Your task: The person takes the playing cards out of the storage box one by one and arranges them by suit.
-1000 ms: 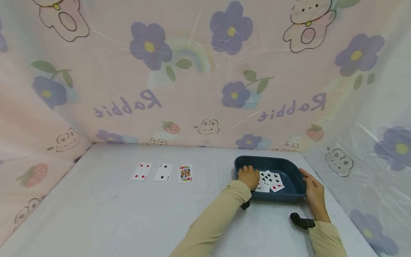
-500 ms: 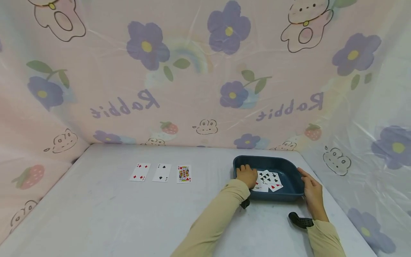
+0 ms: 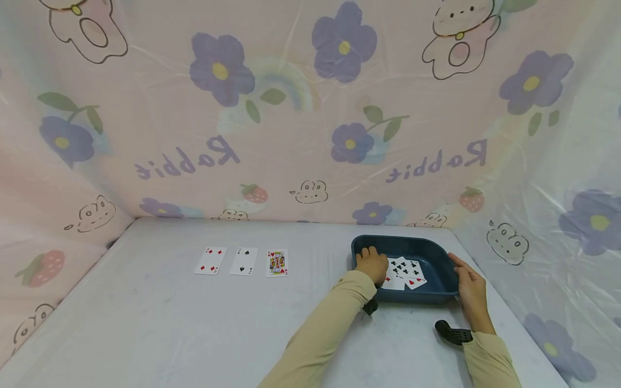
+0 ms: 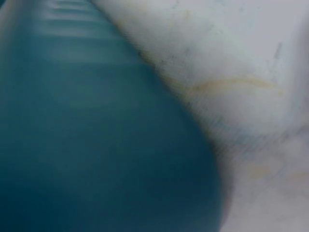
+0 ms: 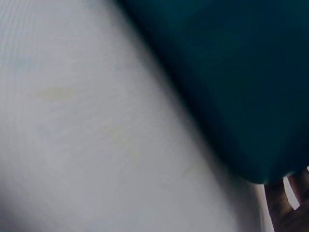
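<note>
Pastel sheeting (image 3: 286,156) printed with purple flowers and mirrored "Rabbit" lettering closes off the far side of the white tabletop (image 3: 170,323) I'm watching. On the table's right side sits a dark blue tray (image 3: 417,297) with overlapping playing cards (image 3: 412,268) inside, clubs and red suits showing. From my head view, the left hand (image 3: 371,268) reaches over the tray's left end, fingers bent; I can't tell whether it pinches a card or the wall. The right hand (image 3: 473,293) grips the tray's right end. Well apart, to the left, I see the four of diamonds (image 3: 210,261), two of spades (image 3: 244,261) and king of hearts (image 3: 277,264) lying face up in a row.
</note>
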Demonstrator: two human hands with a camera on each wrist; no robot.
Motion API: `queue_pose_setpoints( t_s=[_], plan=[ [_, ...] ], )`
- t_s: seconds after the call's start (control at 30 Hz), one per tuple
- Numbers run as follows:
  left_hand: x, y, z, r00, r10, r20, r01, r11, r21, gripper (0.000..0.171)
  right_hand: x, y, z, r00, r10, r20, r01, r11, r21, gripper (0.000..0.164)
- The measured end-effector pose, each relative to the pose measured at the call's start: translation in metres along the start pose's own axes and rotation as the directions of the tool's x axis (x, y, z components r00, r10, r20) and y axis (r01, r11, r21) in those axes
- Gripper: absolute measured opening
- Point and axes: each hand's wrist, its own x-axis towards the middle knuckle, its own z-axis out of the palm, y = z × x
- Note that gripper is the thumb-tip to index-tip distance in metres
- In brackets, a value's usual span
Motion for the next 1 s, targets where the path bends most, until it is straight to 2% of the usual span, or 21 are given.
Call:
queue_pose_setpoints(
  t_s=[0.2, 0.47, 0.73, 1.0],
  plan=[
    [0.001, -0.0002, 0.0016, 1.0, 0.018, -0.017, -0.018, 0.999, -0.03, 0.022, -0.0004, -0.0007, 0.0002, 1.0, 0.0, -0.009, 0.0, 1.0, 0.002, 0.045],
    [0.0036, -0.002, 0.0025, 0.994, 0.09, -0.062, -0.092, 0.996, -0.02, 0.013, -0.001, -0.0014, -0.0004, 1.0, -0.004, 0.001, 0.004, 1.0, 0.003, 0.046],
    [0.005, -0.0053, 0.0005, 0.986, 0.138, -0.098, -0.14, 0.99, -0.011, 0.027, 0.0005, 0.0001, 0.0002, 1.0, -0.002, -0.01, 0.002, 1.0, -0.003, 0.045],
    [0.0018, -0.0066, -0.0054, 0.974, 0.202, -0.102, -0.203, 0.979, 0.002, 0.021, 0.0012, 0.0009, -0.0004, 1.0, -0.011, -0.012, 0.011, 1.0, -0.006, 0.044]
  ],
)
